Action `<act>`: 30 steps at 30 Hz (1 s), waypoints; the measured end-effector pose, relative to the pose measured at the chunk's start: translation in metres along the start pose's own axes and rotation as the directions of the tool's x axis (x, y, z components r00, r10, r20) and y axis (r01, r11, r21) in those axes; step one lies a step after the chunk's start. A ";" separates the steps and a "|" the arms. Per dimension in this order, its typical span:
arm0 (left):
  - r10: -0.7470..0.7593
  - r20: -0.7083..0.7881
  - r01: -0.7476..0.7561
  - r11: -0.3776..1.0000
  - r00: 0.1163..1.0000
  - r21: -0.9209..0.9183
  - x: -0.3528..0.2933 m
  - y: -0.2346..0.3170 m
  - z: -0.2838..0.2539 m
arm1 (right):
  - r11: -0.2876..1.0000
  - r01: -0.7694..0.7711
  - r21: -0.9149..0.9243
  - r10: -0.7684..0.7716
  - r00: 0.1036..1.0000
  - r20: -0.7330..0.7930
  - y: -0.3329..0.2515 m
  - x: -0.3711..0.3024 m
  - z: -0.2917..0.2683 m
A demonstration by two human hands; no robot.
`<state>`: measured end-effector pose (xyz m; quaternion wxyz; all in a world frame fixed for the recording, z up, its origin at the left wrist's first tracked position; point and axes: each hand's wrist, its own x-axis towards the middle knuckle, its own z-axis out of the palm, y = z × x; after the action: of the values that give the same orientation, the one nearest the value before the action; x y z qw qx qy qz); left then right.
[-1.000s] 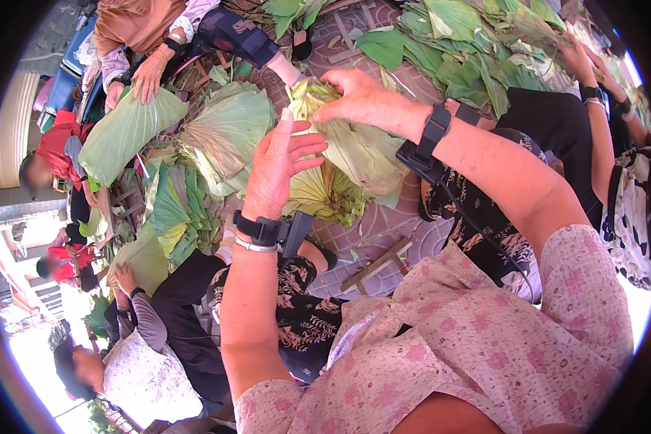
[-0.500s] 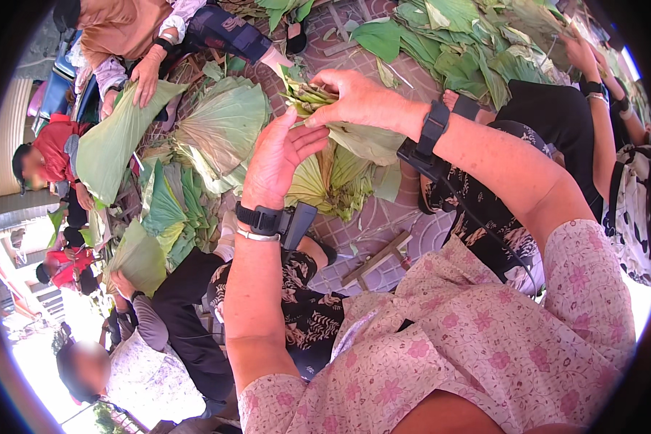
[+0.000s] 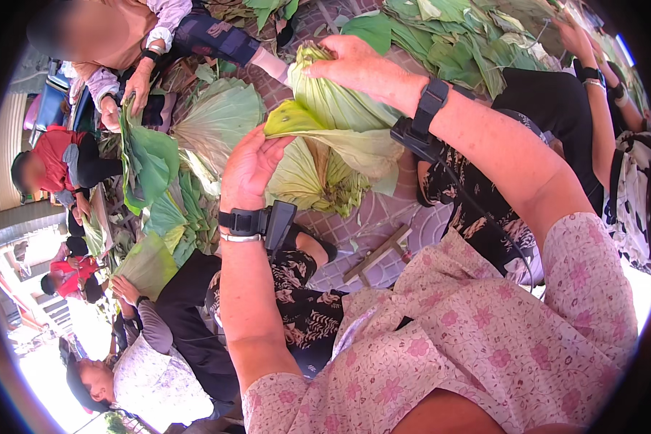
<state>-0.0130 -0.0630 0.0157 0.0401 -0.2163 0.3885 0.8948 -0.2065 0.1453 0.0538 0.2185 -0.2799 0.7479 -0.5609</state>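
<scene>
My right hand (image 3: 365,69) is closed on the gathered upper end of a bunch of pale green lotus leaves (image 3: 340,105), which hang down in folds. My left hand (image 3: 252,168), lower and to the left, pinches the yellow-green edge of one leaf between thumb and fingers and holds it out sideways. Both wrists wear black straps with small devices. Just below the held bunch, a pile of folded yellowish leaves (image 3: 318,181) lies on the paving.
A broad leaf (image 3: 220,119) and more leaves (image 3: 188,210) lie to the left. A large heap (image 3: 448,50) is at the far right. Co-workers sit close on both sides; one at upper left holds a green leaf (image 3: 148,163). A low wooden frame (image 3: 376,257) stands near my knees.
The bunch is tilted so its broad folds now show instead of the stem ends. My left hand has moved down and left, taking the leaf edge; my right has risen a little.
</scene>
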 end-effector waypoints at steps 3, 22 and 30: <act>0.058 -0.229 -0.072 0.996 0.972 -0.055 0.001 -0.004 0.003 | 0.999 0.045 -0.008 -0.045 0.997 -0.066 0.000 0.008 -0.012; 0.146 -0.527 -0.159 0.987 0.837 0.021 -0.002 0.000 -0.003 | 0.963 -0.010 0.269 -0.008 0.998 0.064 -0.009 0.004 -0.014; 0.310 -0.445 -0.054 0.865 0.840 0.499 -0.005 -0.002 0.002 | 0.901 -0.010 0.434 0.002 1.000 0.018 -0.007 0.014 -0.018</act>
<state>-0.0087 -0.0592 0.0175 -0.1015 -0.3904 0.6081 0.6837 -0.2278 0.1473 0.0657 0.2835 -0.2266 0.6031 -0.7103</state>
